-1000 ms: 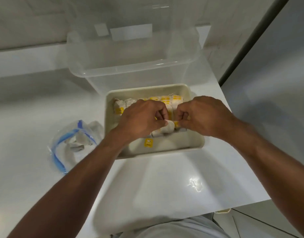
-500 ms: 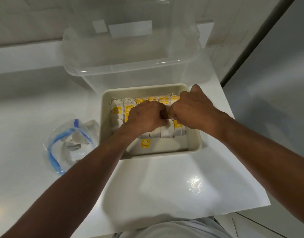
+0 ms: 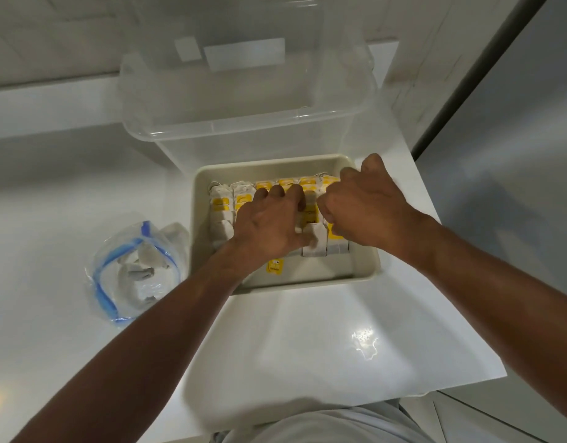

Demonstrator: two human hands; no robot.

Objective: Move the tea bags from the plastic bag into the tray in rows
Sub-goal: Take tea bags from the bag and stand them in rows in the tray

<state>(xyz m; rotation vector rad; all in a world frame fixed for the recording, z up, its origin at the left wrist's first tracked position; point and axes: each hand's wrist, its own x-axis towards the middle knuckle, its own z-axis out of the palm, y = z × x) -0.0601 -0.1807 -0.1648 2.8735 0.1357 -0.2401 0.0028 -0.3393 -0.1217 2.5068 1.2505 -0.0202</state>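
Head view. Left hand [image 3: 269,225]: fingers spread, pressing flat on tea bags [image 3: 314,241]. Right hand [image 3: 368,206]: fingers curled, grip unclear, resting on the same rows. Yellow tags; print unreadable. Tray [image 3: 365,270], frame centre: bare strip along its near edge. Plastic bag [image 3: 132,270] at left, apart.

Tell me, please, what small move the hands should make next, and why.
Probably the left hand should go back to the plastic bag, because a few tea bags remain inside it. Both hands, the right hand too, rest on the rows in the tray, which look tidy.
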